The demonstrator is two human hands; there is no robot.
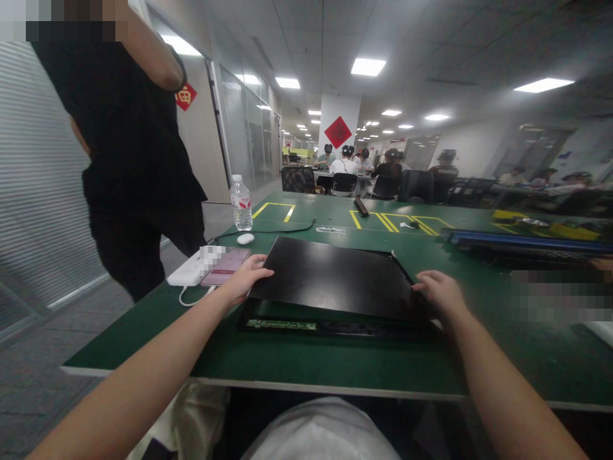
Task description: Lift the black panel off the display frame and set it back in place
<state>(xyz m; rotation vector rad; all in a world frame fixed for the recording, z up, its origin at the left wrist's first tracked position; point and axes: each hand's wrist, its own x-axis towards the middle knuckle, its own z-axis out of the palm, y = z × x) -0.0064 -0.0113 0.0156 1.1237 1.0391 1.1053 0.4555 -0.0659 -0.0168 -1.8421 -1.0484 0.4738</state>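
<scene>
A flat black panel [335,275], like a display screen, lies tilted over a thin black frame [345,329] on the green table. My left hand [246,279] pinches the panel's left edge between thumb and fingers. At the opposite side, my right hand [441,295] has its fingers closed at the panel's right edge, beside the frame's rim. Along the near side of the frame a green circuit board strip [281,324] is exposed. The panel covers most of the frame's inside.
Left on the table [143,345] are a white power box [189,268], a phone [226,265], a white mouse-like object [246,239] and a water bottle [241,203]. Blue-black parts [507,246] lie right. A person in black [129,128] stands close at left; others sit behind.
</scene>
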